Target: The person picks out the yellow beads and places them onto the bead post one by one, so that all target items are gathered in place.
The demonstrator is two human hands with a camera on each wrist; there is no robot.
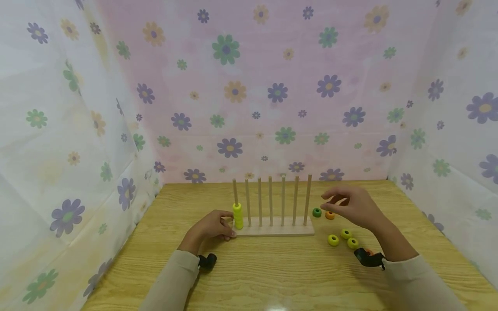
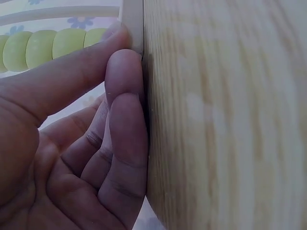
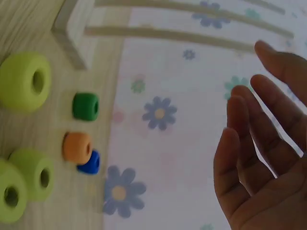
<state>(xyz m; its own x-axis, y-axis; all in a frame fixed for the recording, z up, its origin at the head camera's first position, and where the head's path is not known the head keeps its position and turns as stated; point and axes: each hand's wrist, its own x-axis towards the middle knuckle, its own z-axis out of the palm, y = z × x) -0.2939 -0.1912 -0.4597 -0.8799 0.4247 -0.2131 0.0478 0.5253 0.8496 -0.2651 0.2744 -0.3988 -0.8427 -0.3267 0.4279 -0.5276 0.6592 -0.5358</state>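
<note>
A wooden peg rack (image 1: 272, 232) stands on the table, with a row of upright pegs. Stacked yellow beads (image 1: 237, 217) fill the lower part of its leftmost peg. My left hand (image 1: 210, 226) grips the left end of the base, thumb tip against the wood and the other fingers curled beside it. Right of the rack, my right hand (image 1: 355, 207) hovers above loose beads with nothing in it, fingers apart from the thumb. Nearest below it lie a green bead (image 1: 317, 212) and an orange bead (image 1: 330, 215); a blue bead (image 3: 91, 163) shows behind the orange one.
Loose yellow beads (image 1: 333, 240) lie nearer the front on the right. Another orange bead (image 1: 369, 251) is partly covered by the black wrist camera (image 1: 367, 258). Flowered cloth (image 1: 256, 112) encloses the wooden table (image 1: 249, 276) at the back and both sides.
</note>
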